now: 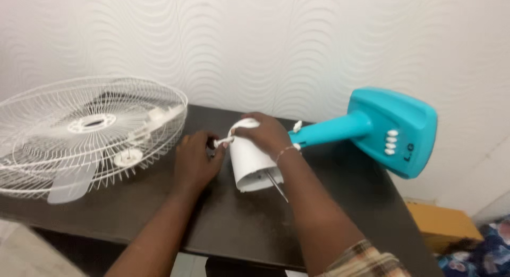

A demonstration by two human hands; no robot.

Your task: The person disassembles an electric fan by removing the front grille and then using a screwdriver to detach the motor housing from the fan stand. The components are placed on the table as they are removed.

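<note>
A white fan motor housing (251, 164) lies on the dark table (234, 224), joined to a turquoise fan stand (382, 129) with white buttons that lies on its side to the right. My right hand (265, 132) grips the top of the housing near a white cord. My left hand (195, 161) is closed around a small dark part at the housing's left end, where the shaft is. A thin metal rod sticks out below the housing.
A white wire fan guard (85, 131) with loose white blades inside rests on the table's left side. A wavy-patterned white wall (255, 43) stands behind. A yellow box (441, 224) and patterned cloth (478, 256) sit low at the right.
</note>
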